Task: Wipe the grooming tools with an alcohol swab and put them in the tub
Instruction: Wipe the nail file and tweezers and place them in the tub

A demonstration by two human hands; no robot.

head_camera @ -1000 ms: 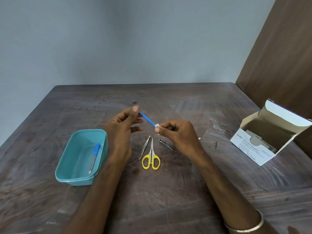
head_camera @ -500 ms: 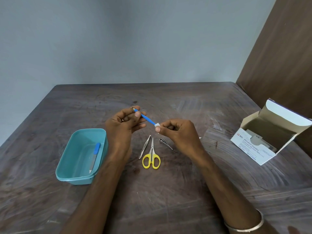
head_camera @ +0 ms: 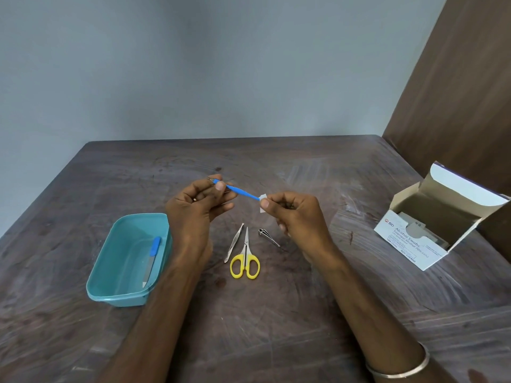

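My left hand (head_camera: 197, 205) pinches one end of a thin blue-handled tool (head_camera: 242, 191) held level above the table. My right hand (head_camera: 293, 214) pinches a small white alcohol swab (head_camera: 262, 199) around the tool's other end. Below my hands lie metal tweezers (head_camera: 234, 242), yellow-handled scissors (head_camera: 245, 258) and a nail clipper (head_camera: 268, 236). A teal tub (head_camera: 110, 272) stands at the left with a blue-handled nail file (head_camera: 151, 259) inside it.
An open white box of alcohol swabs (head_camera: 414, 244) sits at the table's right edge, next to a brown wooden panel (head_camera: 456, 92). The dark wooden table (head_camera: 276, 313) reaches a grey wall behind.
My left hand has shifted its pinch along the blue tool, so its metal tip now shows beyond the fingers. The right hand with the swab stays at the other end.
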